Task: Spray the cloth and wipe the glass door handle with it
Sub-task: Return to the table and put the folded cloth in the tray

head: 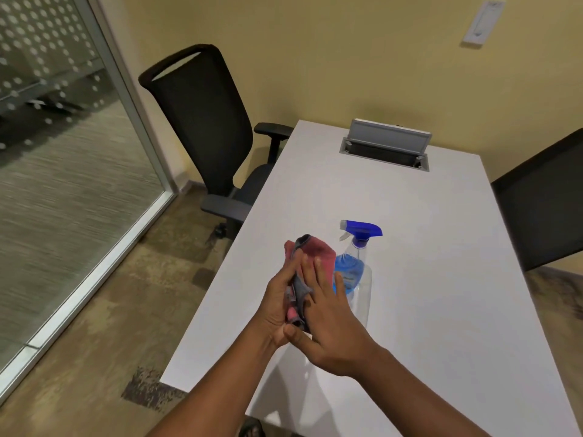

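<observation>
Cloth (318, 252): red-pink with a grey edge, folded or bunched, held upright at centre frame, above the near-left part of the tabletop (426, 279). Pressed between both hands.

Left hand (277, 298): curled round the left side and lower end of the cloth, gripping it.

Right hand (328, 313): laid flat against the cloth's right face, fingers spread and extended, thumb tucked under near the bottom; pressing or smoothing more than clasping.

Spray bottle (356, 269): clear body, blue liquid, blue trigger head, standing upright on the tabletop just behind the hands, right of centre. Neither hand holds it. Nozzle points to the left of the frame.

Glass partition (63, 137): frosted dot pattern, metal frame, left side of frame. No door handle can be made out in this view.

Other items: black office chair (205, 127) at upper centre-left, tucked beside the tabletop; second chair (542, 200) at right edge; cable box with raised lid (388, 146) set into the tabletop, upper centre.

Progress: early or middle stage, by judgement. Whether the cloth is already damp cannot be told; no wet patch is distinguishable. With the bottle set down and the cloth being folded, either spraying is yet to come or it is done. Wiping of the handle remains entirely outstanding.
</observation>
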Demonstrator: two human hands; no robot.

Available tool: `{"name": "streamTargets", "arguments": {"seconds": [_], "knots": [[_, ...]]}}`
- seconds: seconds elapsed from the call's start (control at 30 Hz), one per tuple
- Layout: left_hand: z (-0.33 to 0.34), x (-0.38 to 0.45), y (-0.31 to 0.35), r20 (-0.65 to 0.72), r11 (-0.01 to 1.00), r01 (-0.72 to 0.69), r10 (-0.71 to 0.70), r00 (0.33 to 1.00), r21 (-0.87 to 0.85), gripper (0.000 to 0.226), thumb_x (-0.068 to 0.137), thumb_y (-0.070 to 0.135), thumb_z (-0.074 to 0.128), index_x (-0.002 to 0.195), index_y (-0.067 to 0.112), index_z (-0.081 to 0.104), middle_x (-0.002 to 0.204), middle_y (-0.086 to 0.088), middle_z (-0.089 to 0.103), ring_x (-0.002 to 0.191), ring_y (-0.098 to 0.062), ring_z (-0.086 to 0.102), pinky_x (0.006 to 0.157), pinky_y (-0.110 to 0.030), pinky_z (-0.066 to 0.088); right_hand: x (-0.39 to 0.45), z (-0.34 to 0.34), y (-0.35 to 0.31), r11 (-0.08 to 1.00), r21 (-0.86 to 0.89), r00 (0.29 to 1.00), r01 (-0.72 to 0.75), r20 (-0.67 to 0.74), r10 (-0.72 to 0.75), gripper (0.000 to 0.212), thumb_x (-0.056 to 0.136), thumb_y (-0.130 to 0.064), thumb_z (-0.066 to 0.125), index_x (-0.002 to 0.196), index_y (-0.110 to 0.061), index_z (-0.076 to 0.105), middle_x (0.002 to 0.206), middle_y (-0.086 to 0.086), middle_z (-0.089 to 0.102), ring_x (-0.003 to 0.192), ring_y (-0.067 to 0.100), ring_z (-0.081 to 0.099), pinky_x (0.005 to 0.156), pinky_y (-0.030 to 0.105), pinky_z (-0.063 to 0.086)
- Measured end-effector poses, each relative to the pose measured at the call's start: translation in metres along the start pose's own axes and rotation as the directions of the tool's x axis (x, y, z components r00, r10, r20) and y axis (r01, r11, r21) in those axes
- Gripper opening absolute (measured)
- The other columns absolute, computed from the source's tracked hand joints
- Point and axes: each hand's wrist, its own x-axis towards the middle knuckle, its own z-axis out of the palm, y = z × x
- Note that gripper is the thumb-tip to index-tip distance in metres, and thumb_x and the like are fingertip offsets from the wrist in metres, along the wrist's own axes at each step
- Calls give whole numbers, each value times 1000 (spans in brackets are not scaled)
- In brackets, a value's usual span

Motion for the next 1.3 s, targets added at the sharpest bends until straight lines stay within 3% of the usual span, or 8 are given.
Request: {"name": "streamTargets", "arguments": {"seconds": [0.17,0.3,0.43,0.5,0.6,0.77,1.03,1.3], "knots": [[-1,9,-6,-89,997,38,-32,996,67,66,72,51,83,129,22,68,116,-12,76,107,-29,73,78,-36,61,3,2,8,988,-155,989,-6,143,28,81,95,-72,11,157,-20,15,165,5,-10,148,22,-28,117,63,-3],[-1,11,-4,-112,998,56,-59,992,-32,50,89,54,63,123,18,73,119,-15,74,109,-32,73,78,-41,62,6,-13,10,961,275,1000,-30,14,27,68,98,-65,15,157,-29,15,167,-4,0,152,12,-14,122,52,-3],[6,14,6,-66,986,-3,-8,998,-166,49,96,48,60,131,14,69,128,-20,69,110,-37,71,87,-48,60,0,-20,13,642,755,828,-133,-272,491,36,100,-46,44,133,-38,55,142,-13,54,130,-2,48,102,14,40],[9,17,5,-72,985,-37,25,997,-168,47,94,48,60,127,17,72,124,-19,71,106,-36,72,85,-49,61,-1,-18,18,365,893,714,-264,-73,696,20,98,-36,54,113,-35,68,119,-6,70,107,6,66,82,16,52],[10,19,-6,-101,986,-54,38,994,-158,53,97,47,56,139,16,61,128,-20,69,112,-38,70,86,-48,61,-6,-18,27,-27,948,713,-318,258,651,26,90,-41,63,109,-27,73,108,2,75,95,19,73,72,26,57],[7,22,-12,-130,983,-76,54,990,-167,52,99,47,53,140,15,59,122,-17,73,102,-34,75,74,-42,62,-11,-11,38,-259,885,674,-386,463,576,30,83,-32,74,109,-17,74,100,10,75,83,22,73,73,33,57],[-9,34,-3,-194,984,-104,131,972,145,54,87,50,65,133,21,65,125,-2,72,114,-23,68,86,-36,58,-10,-9,69,-149,929,628,-339,342,699,11,86,-9,70,97,-6,70,94,16,74,82,23,71,73,33,61],[-40,59,-8,-283,736,166,36,959,656,31,93,21,69,122,11,69,107,-15,76,88,-22,74,83,-39,63,-18,-8,126,64,849,567,-524,292,770,18,84,-9,73,101,-6,71,99,14,74,82,20,70,68,26,57]]}}
